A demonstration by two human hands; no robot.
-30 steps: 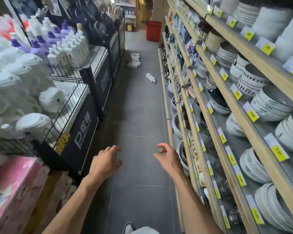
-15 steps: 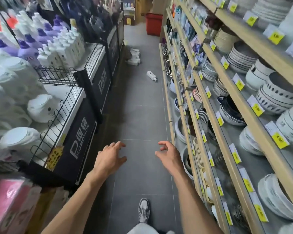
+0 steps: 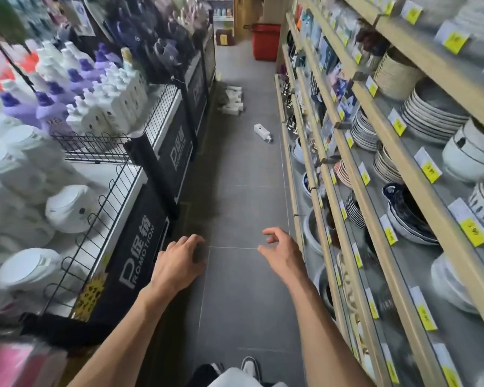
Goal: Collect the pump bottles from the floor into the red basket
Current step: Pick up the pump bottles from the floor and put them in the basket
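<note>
One white pump bottle (image 3: 262,132) lies on its side on the grey floor, close to the right shelving. Farther on, a small heap of white pump bottles (image 3: 232,100) rests against the foot of the left display. The red basket (image 3: 266,41) stands on the floor at the far end of the aisle. My left hand (image 3: 178,263) and my right hand (image 3: 284,254) are held out low in front of me, both empty with loosely curled fingers, well short of the bottles.
A narrow aisle of grey floor tiles (image 3: 235,191) runs ahead. On the left stand black promotion stands (image 3: 140,247) with wire racks of white and purple bottles. Wooden shelves (image 3: 375,191) of bowls and plates line the right. My shoe (image 3: 250,365) shows at the bottom.
I have moved forward along the aisle; the lone bottle, the heap and the red basket are nearer. Both hands stay out in front, empty.
</note>
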